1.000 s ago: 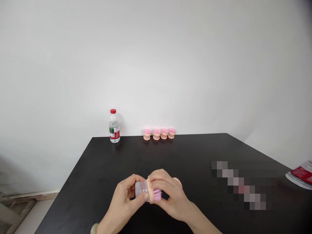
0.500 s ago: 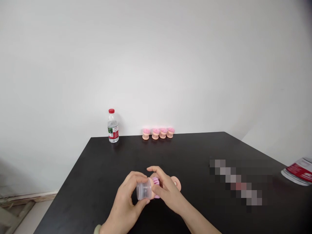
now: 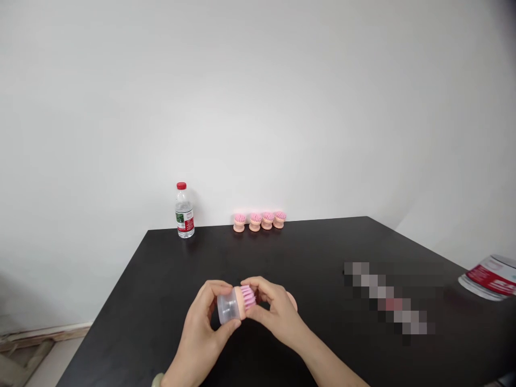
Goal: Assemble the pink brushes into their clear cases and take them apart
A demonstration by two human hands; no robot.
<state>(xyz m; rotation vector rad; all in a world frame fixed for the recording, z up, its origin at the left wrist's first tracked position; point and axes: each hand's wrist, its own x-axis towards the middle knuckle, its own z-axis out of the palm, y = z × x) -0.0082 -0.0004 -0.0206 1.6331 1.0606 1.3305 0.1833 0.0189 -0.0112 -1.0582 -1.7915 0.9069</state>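
Between my hands is a small round scrub brush [image 3: 241, 302], lying sideways with a clear cup-like body [image 3: 228, 308], a peach collar and pink bristles pointing right. My left hand [image 3: 203, 317] grips the clear body with thumb below and fingers above. My right hand [image 3: 278, 312] is closed around the collar and bristle end, with its thumb at the collar's lower edge. Behind my right hand a round peach piece [image 3: 293, 301] lies on the table, mostly covered by the hand.
Several similar brushes [image 3: 255, 222] stand in a row, bristles up, along the far edge of the black table [image 3: 193, 263] by the wall. A water bottle [image 3: 185, 212] is to their left. At right are a blurred-out patch [image 3: 387, 301] and a red-and-white labelled item [image 3: 489, 277].
Both hands and the brush have shifted slightly left and up. The brush is tilted more, and its bristles and collar show more clearly. The view has shifted a little.
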